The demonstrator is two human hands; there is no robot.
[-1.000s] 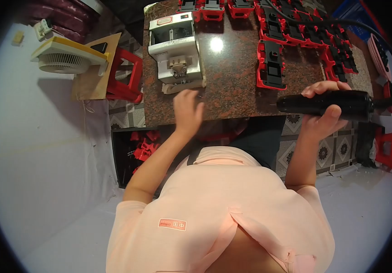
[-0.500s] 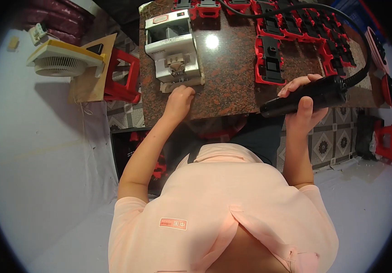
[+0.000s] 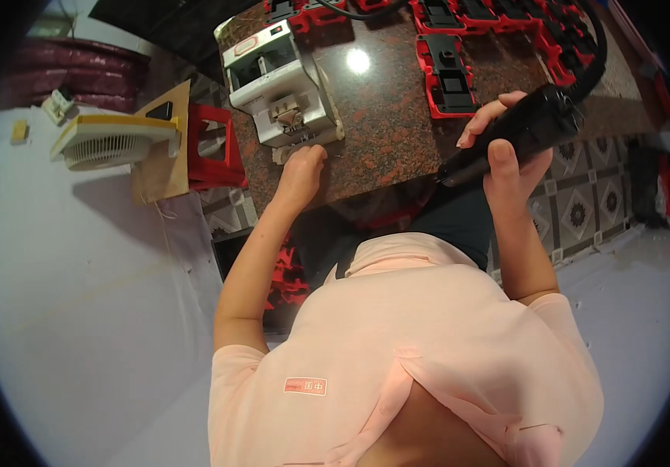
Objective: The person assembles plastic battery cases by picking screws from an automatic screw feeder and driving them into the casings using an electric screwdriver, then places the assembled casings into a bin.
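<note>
My right hand is wrapped round a black electric screwdriver, its narrow end pointing down and left by the table's front edge. A thick black cable runs from the tool's other end. At the left, my left hand is closed at the front of a white screw feeder, fingertips pinched together. Whatever sits between those fingertips is too small to make out. Nearest to the screwdriver on the table is a red and black plastic housing.
The speckled stone table carries several more red and black housings along its back and right. Left of it, a white fan and a board rest by a red stool. More red parts lie in a dark container below.
The view has shifted and turned slightly. My right hand has tilted the screwdriver more steeply, tip lower. My left hand stays pinched at the screw feeder's front.
</note>
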